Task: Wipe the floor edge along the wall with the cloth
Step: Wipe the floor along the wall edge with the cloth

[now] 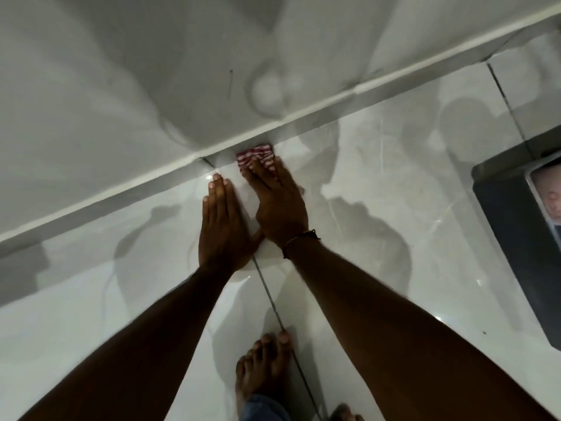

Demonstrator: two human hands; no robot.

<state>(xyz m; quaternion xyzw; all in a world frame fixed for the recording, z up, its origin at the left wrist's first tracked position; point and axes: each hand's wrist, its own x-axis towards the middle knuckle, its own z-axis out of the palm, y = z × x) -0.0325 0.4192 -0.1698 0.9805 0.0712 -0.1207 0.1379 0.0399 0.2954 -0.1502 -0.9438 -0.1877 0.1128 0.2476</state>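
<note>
Fingers (263, 165) of your right hand (280, 205) lie flat together, pressing the striped cloth (256, 154) against the skirting (303, 115). Your left hand (223, 226) braces flat, fingers together, on the floor tile (379, 177). You're mid-wipe; next, I judge, slide the cloth along the edge.

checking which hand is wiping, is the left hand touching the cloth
Apart. The head view shows bare tile between the left hand, flat on the floor, and the cloth, which lies under the right hand's fingers.

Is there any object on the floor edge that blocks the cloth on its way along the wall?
Nothing visible does. The cloth lies under the right hand at the wall base. The left hand rests flat beside it. The dark object lies away from the edge.
</note>
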